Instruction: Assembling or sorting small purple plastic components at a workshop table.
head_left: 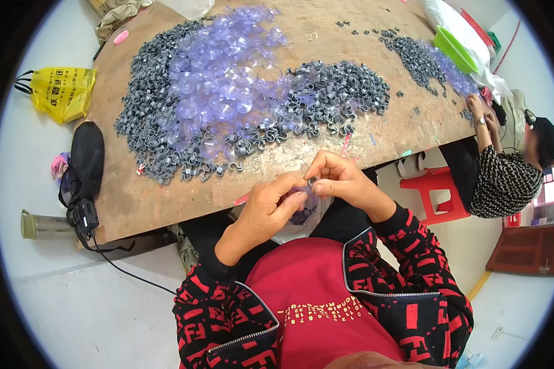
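Observation:
Just past the table's near edge, my two hands meet above my lap. My left hand [269, 204] is closed on a translucent purple suction cup [306, 194], mostly covered by the fingers. My right hand [346, 183] pinches a small grey plastic clip [313, 181] against it. Whether the clip is seated on the cup is too small to tell. In front of my hands, a large heap of purple suction cups [212, 77] lies on the wooden table [184, 206]. Grey clips [151, 132] surround the heap's left and near sides, and more grey clips [345, 92] spread to its right.
A pale plastic bag [297, 232] lies under my hands at my lap. At the right, a co-worker [508, 175] handles another pile of clips [415, 61] near a green basin [455, 50]. A red stool [434, 192] stands between us. A black bag [87, 154] rests at the table's left edge.

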Demonstrator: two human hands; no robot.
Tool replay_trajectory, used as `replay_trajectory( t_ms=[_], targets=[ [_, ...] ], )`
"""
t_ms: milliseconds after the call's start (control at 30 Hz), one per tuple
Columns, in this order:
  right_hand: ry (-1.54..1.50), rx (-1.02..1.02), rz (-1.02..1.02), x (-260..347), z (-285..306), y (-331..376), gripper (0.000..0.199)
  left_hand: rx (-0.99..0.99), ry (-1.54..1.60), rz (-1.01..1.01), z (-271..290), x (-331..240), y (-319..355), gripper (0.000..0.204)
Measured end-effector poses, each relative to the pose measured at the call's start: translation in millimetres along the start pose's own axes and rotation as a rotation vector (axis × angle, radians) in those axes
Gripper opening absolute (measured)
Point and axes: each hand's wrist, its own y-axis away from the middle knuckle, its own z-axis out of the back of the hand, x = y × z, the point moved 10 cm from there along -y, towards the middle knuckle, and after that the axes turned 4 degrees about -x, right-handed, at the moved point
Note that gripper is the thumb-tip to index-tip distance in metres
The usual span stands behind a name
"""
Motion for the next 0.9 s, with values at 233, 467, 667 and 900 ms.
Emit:
replay_trajectory(
  t_ms=[233, 467, 667, 900],
  targets=[
    [1.174, -0.401, 0.420, 60.0, 63.5, -0.7, 0.025, 0.172, -0.477, -0.017, -36.1, 78.8, 36.1, 0.016],
    [1.343, -0.555, 0.448, 41.6, 100.3, -3.5, 0.018, 0.185, -0.652, 0.115, -50.5, 147.2, 49.9, 0.015],
    [1.273, -0.479, 0.481, 40.2, 106.2, -8.6, 0.015, 0.282, -0.391, 0.094, -16.7, 59.0, 17.0, 0.021],
    [1.176, -0.462, 0.469, 38.8, 108.4, -9.7, 0.007, -0.621, -0.808, -0.087, 145.6, 6.5, -16.4, 0.012]
  ],
)
